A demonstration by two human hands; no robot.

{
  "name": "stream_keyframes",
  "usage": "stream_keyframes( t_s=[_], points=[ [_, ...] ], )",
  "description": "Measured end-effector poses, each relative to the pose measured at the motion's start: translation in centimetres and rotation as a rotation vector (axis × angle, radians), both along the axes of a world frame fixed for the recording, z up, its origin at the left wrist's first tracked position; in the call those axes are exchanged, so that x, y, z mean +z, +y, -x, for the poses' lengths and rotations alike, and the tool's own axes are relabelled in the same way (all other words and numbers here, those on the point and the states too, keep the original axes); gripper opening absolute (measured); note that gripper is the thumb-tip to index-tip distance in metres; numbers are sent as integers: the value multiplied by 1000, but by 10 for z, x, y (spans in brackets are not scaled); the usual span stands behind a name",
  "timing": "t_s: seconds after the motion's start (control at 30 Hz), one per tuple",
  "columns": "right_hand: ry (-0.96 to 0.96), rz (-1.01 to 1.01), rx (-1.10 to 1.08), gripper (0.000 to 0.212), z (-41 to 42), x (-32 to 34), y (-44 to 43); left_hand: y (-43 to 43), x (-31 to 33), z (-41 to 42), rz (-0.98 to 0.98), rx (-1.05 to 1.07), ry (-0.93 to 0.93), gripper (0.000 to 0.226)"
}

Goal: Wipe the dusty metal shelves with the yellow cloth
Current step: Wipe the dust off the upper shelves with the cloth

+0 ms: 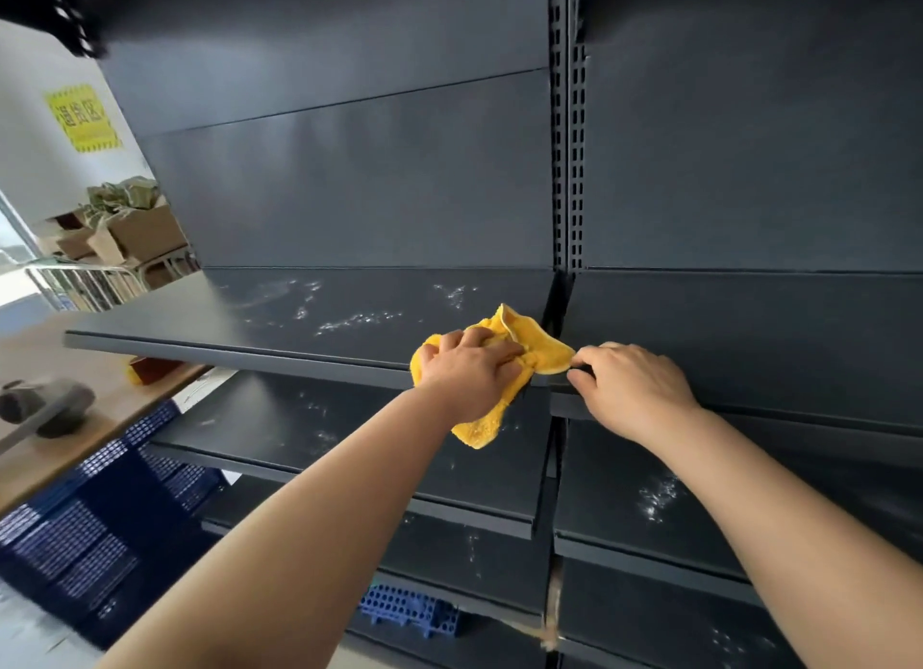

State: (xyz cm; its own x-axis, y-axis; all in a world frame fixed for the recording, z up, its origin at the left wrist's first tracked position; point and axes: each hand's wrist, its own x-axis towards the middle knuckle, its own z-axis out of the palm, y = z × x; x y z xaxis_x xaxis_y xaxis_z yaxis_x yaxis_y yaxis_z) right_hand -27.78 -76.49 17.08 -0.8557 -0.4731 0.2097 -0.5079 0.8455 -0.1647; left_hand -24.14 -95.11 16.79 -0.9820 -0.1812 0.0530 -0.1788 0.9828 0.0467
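Head view. My left hand [467,369] bunches the yellow cloth [537,344] on the front right corner of the upper left shelf [299,309], fingers curled into the fabric. The hand hides the cloth's middle, and one end hangs below the shelf lip. My right hand [632,389] grips the front edge of the adjoining right shelf [749,329], fingers bent on top, thumb at the lip, fingertips hard to make out. White dust streaks [357,319] lie just left of the cloth. A slotted upright [567,169] divides the bays. The yellow sign [82,116] is too blurred to read.
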Motion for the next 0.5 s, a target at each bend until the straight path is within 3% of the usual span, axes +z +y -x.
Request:
stream_keyframes(
  t_s=[0.5],
  points=[
    [24,9,-57,26,33,4,-49,-47,-7,54,-84,-79,-65,47]
  ],
)
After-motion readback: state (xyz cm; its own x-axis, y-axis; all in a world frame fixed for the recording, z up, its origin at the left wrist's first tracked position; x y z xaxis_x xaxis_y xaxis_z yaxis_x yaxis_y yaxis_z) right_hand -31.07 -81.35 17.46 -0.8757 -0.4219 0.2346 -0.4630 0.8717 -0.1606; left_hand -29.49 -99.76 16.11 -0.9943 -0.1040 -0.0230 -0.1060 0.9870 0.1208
